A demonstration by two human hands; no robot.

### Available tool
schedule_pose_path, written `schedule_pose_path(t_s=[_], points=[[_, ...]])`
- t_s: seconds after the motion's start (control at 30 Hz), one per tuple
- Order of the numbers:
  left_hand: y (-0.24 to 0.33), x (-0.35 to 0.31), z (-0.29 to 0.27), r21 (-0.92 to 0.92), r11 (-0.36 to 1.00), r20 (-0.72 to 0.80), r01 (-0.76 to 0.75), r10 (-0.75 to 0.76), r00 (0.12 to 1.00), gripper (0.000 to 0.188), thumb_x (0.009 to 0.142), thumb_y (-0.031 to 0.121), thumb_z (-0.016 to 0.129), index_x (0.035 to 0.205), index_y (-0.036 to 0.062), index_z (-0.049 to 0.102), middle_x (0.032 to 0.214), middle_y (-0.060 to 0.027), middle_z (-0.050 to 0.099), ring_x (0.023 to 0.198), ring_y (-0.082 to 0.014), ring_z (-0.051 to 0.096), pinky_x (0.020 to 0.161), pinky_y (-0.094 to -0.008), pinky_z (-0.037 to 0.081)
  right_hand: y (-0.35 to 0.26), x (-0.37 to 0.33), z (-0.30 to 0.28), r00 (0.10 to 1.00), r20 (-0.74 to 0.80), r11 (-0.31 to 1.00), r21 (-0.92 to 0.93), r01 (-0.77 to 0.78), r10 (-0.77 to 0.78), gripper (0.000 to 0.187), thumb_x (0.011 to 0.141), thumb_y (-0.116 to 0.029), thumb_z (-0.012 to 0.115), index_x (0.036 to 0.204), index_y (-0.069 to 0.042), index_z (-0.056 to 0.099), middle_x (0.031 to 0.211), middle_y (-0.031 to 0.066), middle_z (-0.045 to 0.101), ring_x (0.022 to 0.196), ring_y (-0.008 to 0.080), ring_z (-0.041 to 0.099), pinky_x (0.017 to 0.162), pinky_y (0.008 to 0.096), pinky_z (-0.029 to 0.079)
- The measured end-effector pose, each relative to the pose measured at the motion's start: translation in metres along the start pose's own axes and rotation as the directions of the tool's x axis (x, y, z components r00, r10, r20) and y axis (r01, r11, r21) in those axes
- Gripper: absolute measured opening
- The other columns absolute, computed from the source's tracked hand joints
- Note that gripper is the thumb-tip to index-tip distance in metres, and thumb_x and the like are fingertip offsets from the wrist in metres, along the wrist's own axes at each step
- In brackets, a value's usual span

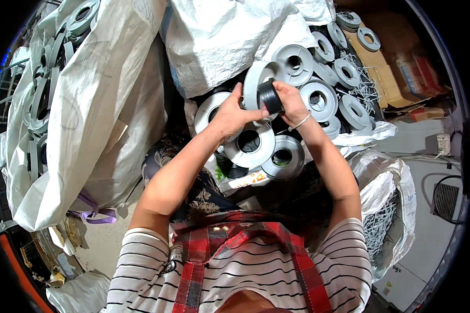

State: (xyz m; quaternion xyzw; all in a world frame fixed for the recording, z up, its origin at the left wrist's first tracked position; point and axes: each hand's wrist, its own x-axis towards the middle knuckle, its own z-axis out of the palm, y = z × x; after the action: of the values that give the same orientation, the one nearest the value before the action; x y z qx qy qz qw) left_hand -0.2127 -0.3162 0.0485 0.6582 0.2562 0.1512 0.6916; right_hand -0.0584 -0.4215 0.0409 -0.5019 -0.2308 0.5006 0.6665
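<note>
Along the left side, a tall white sack bulged with more grey rings, packed past its outer rim. Right of it, the left hand gripped a pale grey ring, thumb low and fingers spread against its outer wall, lifted above the heap just below the front edge of another white sack. The ring looked like moulded plastic: probably light and stiff, smooth enough to slide under a loose thumb, its thin lip perhaps the first part to chip, so the broad outer wall seemed the best place to take hold. Against its right side stood a black collar, likely just as rigid and light, pinched by the right hand at its near end, where fingers could hook the rim. Whether the collar sat inside the ring or merely touched it could not be told; the ring's far side was blurred, and some fingertips were hidden. Under and beyond the hands lay loose grey rings, overlapping so that whatever carried them was mostly covered. Farther right, near the cardboard's inner edge, thin grey sticks tangled too closely to separate by eye.
</note>
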Motion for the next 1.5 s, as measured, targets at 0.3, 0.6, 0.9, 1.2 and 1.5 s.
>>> schedule_pose_path(t_s=[0.3,0.6,0.9,1.2,1.5], points=[[0.027,-0.005,-0.004,-0.551,0.783,0.241,0.290,-0.183,0.953,0.029,0.087,0.014,0.063,0.110,-0.0016,0.056,0.098,-0.0095,0.063,0.083,-0.0154,0.062,0.077,-0.0327,0.053,-0.035,-0.021,-0.012,0.721,-0.038,0.228,-0.959,0.169,-0.692,0.014,0.085,-0.011,0.060,0.094,0.000,0.063,0.083,0.0129,0.061,0.077,0.0266,0.061,0.071,0.0347,0.049],[0.029,-0.010,-0.008,-0.541,0.805,0.288,0.242,-0.092,0.953,0.040,0.090,0.019,0.062,0.121,-0.0029,0.049,0.110,-0.0110,0.059,0.096,-0.0173,0.060,0.084,-0.0352,0.052,-0.045,-0.041,0.022,0.962,0.078,0.263,-0.953,0.149,-0.262,0.080,0.065,-0.034,0.078,0.125,0.004,0.042,0.110,0.0228,0.049,0.102,0.0375,0.052,0.090,0.0386,0.044],[0.043,-0.012,-0.023,-0.442,0.800,0.459,0.405,-0.186,0.869,0.039,0.089,0.021,0.062,0.119,-0.0023,0.050,0.109,-0.0110,0.060,0.093,-0.0158,0.061,0.080,-0.0338,0.053,-0.053,-0.051,0.022,0.887,0.438,-0.016,-0.898,0.441,-0.145,0.076,0.058,-0.015,0.077,0.123,0.000,0.041,0.113,0.0198,0.048,0.108,0.0362,0.047,0.094,0.0390,0.041],[0.031,-0.017,-0.015,-0.461,0.878,0.238,0.127,-0.015,0.971,0.042,0.084,0.015,0.068,0.118,-0.0026,0.050,0.106,-0.0076,0.059,0.090,-0.0131,0.057,0.080,-0.0289,0.048,-0.037,-0.041,0.013,0.994,-0.072,0.620,-0.777,-0.108,0.083,0.073,0.084,-0.060,0.052,0.091,0.013,0.055,0.069,0.0222,0.064,0.043,0.0229,0.060,0.042,0.0307,0.048],[0.032,-0.022,-0.026,0.261,0.952,0.078,-0.159,0.143,0.987,0.079,0.078,0.026,0.074,0.135,-0.0090,0.031,0.121,-0.0201,0.054,0.110,-0.0252,0.054,0.095,-0.0345,0.042,0.003,0.025,-0.029,0.969,-0.161,0.503,-0.863,-0.046,-0.188,0.063,0.081,-0.053,0.063,0.100,0.007,0.052,0.090,0.0223,0.064,0.081,0.0323,0.065,0.067,0.0380,0.053]])
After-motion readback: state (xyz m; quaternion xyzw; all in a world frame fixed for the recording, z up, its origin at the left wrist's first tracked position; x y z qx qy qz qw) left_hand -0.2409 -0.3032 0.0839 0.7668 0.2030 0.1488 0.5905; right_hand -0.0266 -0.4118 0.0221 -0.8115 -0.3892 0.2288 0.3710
